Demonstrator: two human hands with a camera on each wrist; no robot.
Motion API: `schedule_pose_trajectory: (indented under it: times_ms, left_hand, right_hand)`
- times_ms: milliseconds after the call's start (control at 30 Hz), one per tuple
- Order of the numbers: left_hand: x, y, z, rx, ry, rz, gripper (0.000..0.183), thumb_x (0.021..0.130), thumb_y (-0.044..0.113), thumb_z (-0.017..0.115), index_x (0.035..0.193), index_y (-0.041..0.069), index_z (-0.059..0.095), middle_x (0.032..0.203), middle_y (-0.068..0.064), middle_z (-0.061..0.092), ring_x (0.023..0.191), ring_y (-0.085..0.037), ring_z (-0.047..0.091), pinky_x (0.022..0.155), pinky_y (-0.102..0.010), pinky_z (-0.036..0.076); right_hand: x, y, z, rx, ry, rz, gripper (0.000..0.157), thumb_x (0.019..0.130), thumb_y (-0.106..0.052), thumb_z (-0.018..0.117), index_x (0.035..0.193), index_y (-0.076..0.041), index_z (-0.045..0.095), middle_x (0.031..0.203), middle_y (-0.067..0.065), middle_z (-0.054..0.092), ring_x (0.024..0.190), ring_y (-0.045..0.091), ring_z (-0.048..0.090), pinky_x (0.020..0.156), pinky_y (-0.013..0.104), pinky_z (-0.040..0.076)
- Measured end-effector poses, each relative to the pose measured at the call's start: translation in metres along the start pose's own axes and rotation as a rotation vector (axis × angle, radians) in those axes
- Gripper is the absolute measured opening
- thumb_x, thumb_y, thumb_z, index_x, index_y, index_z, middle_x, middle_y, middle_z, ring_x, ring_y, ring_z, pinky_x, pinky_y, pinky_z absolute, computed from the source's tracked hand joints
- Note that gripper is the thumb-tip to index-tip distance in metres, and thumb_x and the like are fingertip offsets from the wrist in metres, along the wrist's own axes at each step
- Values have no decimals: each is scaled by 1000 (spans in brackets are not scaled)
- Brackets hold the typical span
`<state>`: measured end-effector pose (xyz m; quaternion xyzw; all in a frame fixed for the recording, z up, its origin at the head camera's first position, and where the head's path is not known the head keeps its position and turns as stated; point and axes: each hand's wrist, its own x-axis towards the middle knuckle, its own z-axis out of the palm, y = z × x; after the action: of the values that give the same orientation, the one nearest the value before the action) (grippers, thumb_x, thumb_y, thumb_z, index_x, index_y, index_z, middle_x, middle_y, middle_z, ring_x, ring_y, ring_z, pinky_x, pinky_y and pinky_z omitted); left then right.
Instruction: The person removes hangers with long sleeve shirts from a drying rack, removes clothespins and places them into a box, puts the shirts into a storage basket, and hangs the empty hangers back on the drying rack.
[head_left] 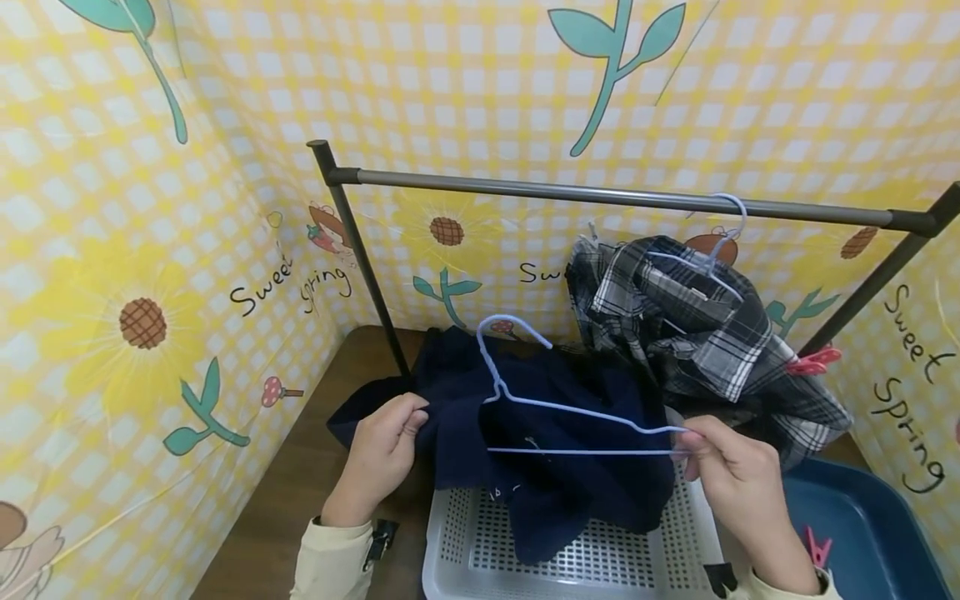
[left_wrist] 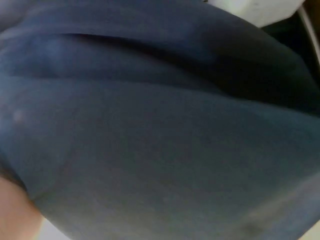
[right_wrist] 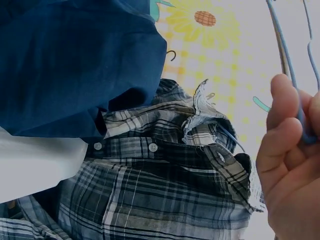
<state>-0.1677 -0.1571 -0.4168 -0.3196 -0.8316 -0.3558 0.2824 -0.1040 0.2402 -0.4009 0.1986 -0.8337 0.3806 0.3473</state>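
A dark navy shirt (head_left: 555, 492) hangs between my hands, its lower part draped over a white basket. With thumb and fingers, my left hand (head_left: 386, 442) pinches the shirt near its collar. My right hand (head_left: 731, 467) grips one end of a light blue wire hanger (head_left: 577, 409). The hanger's other end goes in at the shirt's collar, and its hook points up. In the left wrist view, navy cloth (left_wrist: 165, 150) fills most of the picture. The right wrist view shows my right hand (right_wrist: 295, 150) with its fingers curled round the hanger's end.
A grey plaid shirt (head_left: 675, 308) hangs on another hanger from the metal rail (head_left: 525, 187), with a red clothespin (head_left: 816, 361) at its side. The white perforated basket (head_left: 450, 575) stands in front. A blue basin (head_left: 870, 533) holding a pink clothespin (head_left: 817, 547) is at right.
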Motion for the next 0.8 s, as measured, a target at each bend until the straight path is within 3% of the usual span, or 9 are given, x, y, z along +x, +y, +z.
schedule_pose_trajectory:
  times_ms: [100,333,433,667,800]
  left_hand:
    - [-1,-1,1,36,21,19,9,95,13,54,87,12,58,77,5,53,67,-10,50,63,-26,43]
    - [-3,-4,-2,86,99,79,33,101,32,41,83,10,58,74,4,54,63,-10,51,57,-28,44]
    - [-5,-9,-5,84,166,81,36,101,33,40,82,8,59,75,2,56,62,-11,51,57,-29,43]
    - [-6,-17,-10,40,301,52,35,99,30,43,82,5,60,67,0,53,56,-12,46,55,-28,40]
    - [-9,-21,-12,10,348,42,36,98,30,44,81,4,60,64,-1,51,53,-11,44,53,-26,39]
  right_hand:
    - [0,-1,-2,-15,71,9,17,80,12,65,81,-5,65,62,-4,60,47,1,51,50,15,43]
    - [2,1,-13,-33,203,38,7,85,5,64,78,2,65,59,-2,58,44,0,51,45,12,41]
    - [2,4,-25,-45,255,78,8,86,5,63,78,5,64,57,-2,57,42,-1,50,42,11,39]
    - [1,4,-58,-135,319,233,11,89,9,56,80,12,61,59,-15,53,43,-4,46,46,8,39]
    - [2,4,-68,-173,340,250,13,91,9,54,81,14,60,62,-20,52,44,-6,45,47,6,39]
